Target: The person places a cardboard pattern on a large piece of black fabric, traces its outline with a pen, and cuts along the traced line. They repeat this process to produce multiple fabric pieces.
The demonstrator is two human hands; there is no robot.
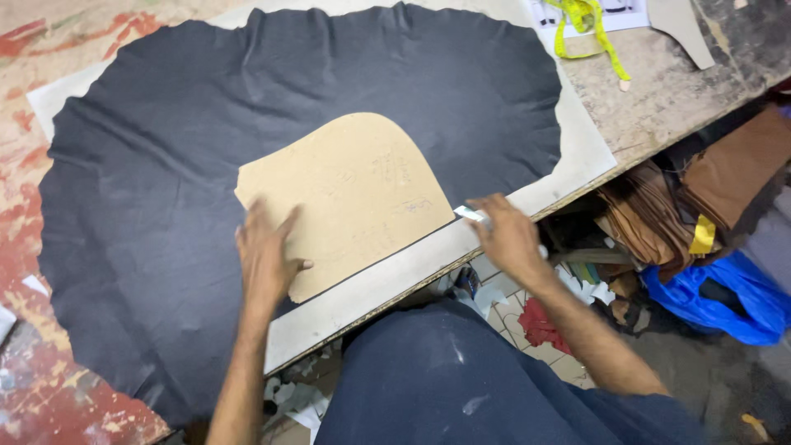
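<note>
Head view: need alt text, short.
A person's left hand presses a tan cardboard pattern flat on a dark leather hide, while the right hand holds a small blade at the pattern's corner. A yellow tape measure lies on the worn table.

Open dark leather (pixel 165 165) beyond the cardboard pattern (pixel 354 194), unobstructed.

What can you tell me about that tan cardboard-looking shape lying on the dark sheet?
The tan template looks like stiff cardboard: flat, with one rounded end and straight sides, and faint pencil marks on its face. It lies on the dark leather sheet, its lower edge near the sheet's edge. The left hand presses flat on its lower left corner. The right hand holds a small pale tool at its right corner.
</note>
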